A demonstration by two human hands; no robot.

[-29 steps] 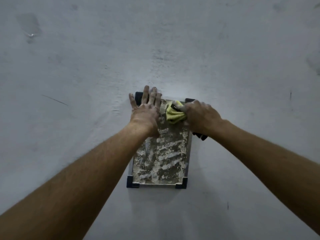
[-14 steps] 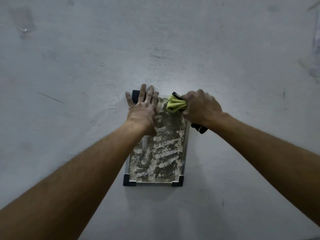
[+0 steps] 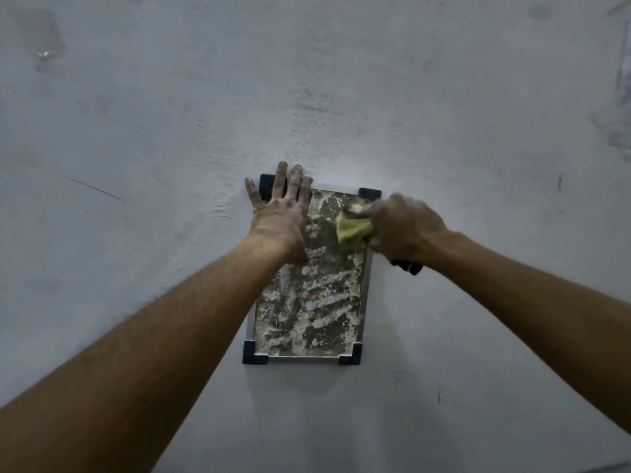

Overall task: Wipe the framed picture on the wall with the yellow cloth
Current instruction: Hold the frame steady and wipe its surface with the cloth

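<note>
A framed picture (image 3: 307, 308) hangs on the grey wall, with a thin silver frame, black corner pieces and a glass smeared with pale dust. My left hand (image 3: 278, 213) lies flat with spread fingers on its upper left corner. My right hand (image 3: 406, 227) is closed around a bunched yellow cloth (image 3: 351, 230) and presses it against the upper right part of the glass. A dark object (image 3: 408, 266) sticks out below my right hand; what it is I cannot tell.
The grey wall (image 3: 170, 131) fills the view, with scuffs and a thin scratch (image 3: 95, 189) at the left. A dark stain with a bright chip (image 3: 42, 52) marks the upper left.
My right hand has slid the yellow cloth down from the top right corner onto the glass, and it is blurred with motion. My left hand has stayed on the upper left corner.
</note>
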